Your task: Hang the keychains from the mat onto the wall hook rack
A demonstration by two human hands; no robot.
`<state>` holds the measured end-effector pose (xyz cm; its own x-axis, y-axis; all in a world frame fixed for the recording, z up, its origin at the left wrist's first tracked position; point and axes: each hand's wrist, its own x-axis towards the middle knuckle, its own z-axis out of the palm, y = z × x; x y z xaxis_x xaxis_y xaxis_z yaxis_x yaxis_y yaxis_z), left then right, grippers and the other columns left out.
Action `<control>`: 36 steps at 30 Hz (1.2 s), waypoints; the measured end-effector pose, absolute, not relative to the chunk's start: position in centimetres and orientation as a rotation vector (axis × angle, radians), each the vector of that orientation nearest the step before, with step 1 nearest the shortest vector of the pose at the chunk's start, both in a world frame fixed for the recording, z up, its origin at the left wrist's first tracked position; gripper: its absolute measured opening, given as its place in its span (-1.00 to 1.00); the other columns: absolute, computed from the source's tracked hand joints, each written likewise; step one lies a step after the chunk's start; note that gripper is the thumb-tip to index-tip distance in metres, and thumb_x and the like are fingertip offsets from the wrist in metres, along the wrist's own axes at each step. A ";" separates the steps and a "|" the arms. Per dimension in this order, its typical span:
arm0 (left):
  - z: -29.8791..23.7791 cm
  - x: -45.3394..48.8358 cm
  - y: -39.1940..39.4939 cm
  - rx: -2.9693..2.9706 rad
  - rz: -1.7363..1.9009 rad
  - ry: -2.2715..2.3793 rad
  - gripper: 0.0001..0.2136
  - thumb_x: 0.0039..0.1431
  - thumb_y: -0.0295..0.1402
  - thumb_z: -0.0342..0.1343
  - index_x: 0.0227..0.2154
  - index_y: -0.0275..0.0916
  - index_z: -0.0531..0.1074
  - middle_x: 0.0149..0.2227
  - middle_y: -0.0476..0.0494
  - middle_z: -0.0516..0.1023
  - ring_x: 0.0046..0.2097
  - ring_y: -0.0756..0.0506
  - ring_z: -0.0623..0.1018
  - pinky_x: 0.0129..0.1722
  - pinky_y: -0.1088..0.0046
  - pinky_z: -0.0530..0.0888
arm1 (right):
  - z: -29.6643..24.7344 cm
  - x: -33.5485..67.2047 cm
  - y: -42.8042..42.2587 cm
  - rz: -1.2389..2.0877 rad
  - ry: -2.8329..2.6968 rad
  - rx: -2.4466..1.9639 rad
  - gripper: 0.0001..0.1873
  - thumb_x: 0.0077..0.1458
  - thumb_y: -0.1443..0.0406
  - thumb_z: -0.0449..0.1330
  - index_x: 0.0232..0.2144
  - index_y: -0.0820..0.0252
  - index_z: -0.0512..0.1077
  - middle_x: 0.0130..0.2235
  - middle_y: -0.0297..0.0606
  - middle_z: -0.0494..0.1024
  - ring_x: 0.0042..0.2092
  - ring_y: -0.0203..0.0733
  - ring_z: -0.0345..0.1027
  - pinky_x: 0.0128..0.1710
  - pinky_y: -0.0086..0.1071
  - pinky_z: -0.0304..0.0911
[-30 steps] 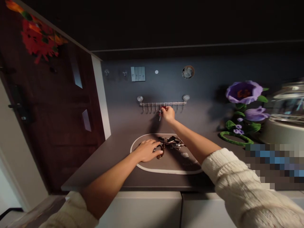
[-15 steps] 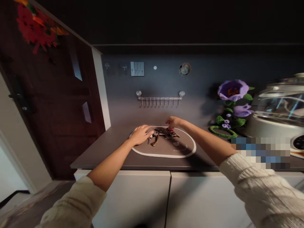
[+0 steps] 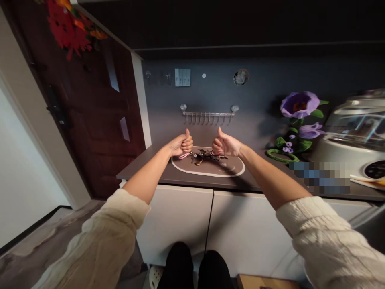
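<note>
My left hand point(image 3: 182, 144) is held above the left part of an oval mat, its fingers curled into a fist and the thumb pointing up. Opposite it, my right hand point(image 3: 226, 143) makes the same closed shape, thumb raised. Neither hand shows anything in its fingers. Between and below them, a pile of keys point(image 3: 207, 155) lies on the brown mat point(image 3: 207, 170) with its white rim. Just under my left hand is a pink loop point(image 3: 184, 155), by the pile's left side. The keys' right end is partly hidden behind my right hand.
A clear rail with hooks point(image 3: 209, 114) is fixed to the wall behind the mat. On the counter's right stand purple knitted flowers point(image 3: 300, 105) and a white appliance point(image 3: 345, 148) with a transparent cover. White cabinet doors point(image 3: 177, 216) are below; a dark red door point(image 3: 99, 132) is at left.
Both hands have lifted off the keys and closed into fists with thumbs up. The pink loop now shows by the left hand. The view has tilted further down, showing my legs.
</note>
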<state>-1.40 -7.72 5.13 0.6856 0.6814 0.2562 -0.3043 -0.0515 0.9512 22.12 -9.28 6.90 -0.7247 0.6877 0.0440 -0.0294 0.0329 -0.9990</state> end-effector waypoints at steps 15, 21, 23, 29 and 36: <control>-1.0 -1.5 -7.0 1.204 0.882 0.671 -0.39 -0.17 0.32 -0.37 -0.79 -0.20 -0.13 -0.83 0.10 -0.14 -0.75 0.13 -0.06 -0.73 0.53 -0.08 | 0.3 22.4 -10.0 1.373 -1.610 -1.030 -0.32 -0.24 -0.32 -0.53 -0.77 0.14 -0.21 -0.76 -0.47 -0.18 -0.66 -0.40 -0.31 -0.66 -0.47 -0.17; -0.3 -1.8 -6.2 1.285 0.859 0.709 -0.41 -0.12 0.29 -0.30 -0.77 -0.20 -0.09 -0.81 0.12 -0.13 -0.74 0.13 -0.07 -0.72 0.54 -0.09 | 1.2 21.8 -9.1 1.439 -1.598 -0.986 -0.33 -0.15 -0.31 -0.41 -0.77 0.13 -0.18 -0.76 -0.48 -0.16 -0.68 -0.42 -0.30 -0.68 -0.47 -0.20; 0.1 -1.9 -5.6 1.342 0.907 0.762 -0.42 -0.08 0.26 -0.26 -0.76 -0.21 -0.02 -0.79 0.12 -0.06 -0.74 0.14 -0.05 -0.71 0.54 -0.08 | 1.5 21.4 -8.5 1.441 -1.587 -0.957 -0.34 -0.10 -0.28 -0.35 -0.77 0.13 -0.14 -0.77 -0.48 -0.15 -0.69 -0.43 -0.28 -0.69 -0.48 -0.22; 1.5 -1.7 -3.7 1.748 1.252 1.014 -0.70 -0.04 -0.10 0.08 -0.57 -0.29 0.30 -0.63 0.05 0.29 -0.62 0.12 0.20 -0.60 0.57 0.12 | 2.4 19.5 -6.6 1.170 -1.617 -0.980 -0.47 -0.01 -0.15 -0.08 -0.62 0.18 0.18 -0.78 -0.54 -0.09 -0.71 -0.44 -0.28 -0.70 -0.50 -0.24; 1.4 -0.3 -1.5 2.393 1.137 1.205 -0.85 -0.01 -0.38 0.03 -0.43 -0.31 0.46 -0.42 -0.08 0.48 -0.38 0.01 0.39 -0.31 0.49 0.31 | 2.0 17.4 -3.2 0.839 -1.567 -1.066 -0.70 0.02 0.09 0.06 -0.44 0.23 0.30 -0.66 -0.45 0.18 -0.66 -0.46 -0.04 -0.68 -0.55 -0.09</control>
<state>-0.26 -1.55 1.35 0.3604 0.7613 0.5390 0.5822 -0.6350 0.5077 17.42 -3.18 1.97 -0.0892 0.9306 0.3549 0.2211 0.3659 -0.9040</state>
